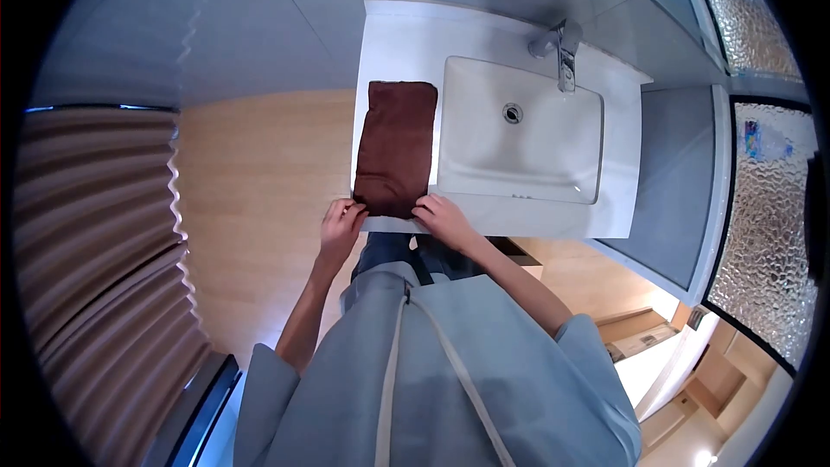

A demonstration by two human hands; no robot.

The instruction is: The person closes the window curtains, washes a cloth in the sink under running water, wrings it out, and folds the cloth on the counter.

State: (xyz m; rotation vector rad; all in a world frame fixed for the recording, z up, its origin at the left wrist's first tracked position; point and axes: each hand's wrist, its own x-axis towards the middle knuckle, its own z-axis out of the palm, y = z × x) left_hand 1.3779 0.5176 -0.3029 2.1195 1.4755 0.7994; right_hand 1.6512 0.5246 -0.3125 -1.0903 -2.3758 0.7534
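A dark brown cloth (398,138) lies flat as a long rectangle on the white counter (402,39), to the left of the sink. At its near left corner, my left hand (343,223) pinches the edge between thumb and fingers. The near right corner is in the fingers of my right hand (443,218), close to the sink's front left corner. Slight wrinkles cross the cloth near my hands.
The white sink basin (493,156) has a round drain, and a chrome faucet (565,56) stands behind it. Pleated brown curtain (104,225) hangs at the far left. A grey panel and textured glass (765,233) are on the right.
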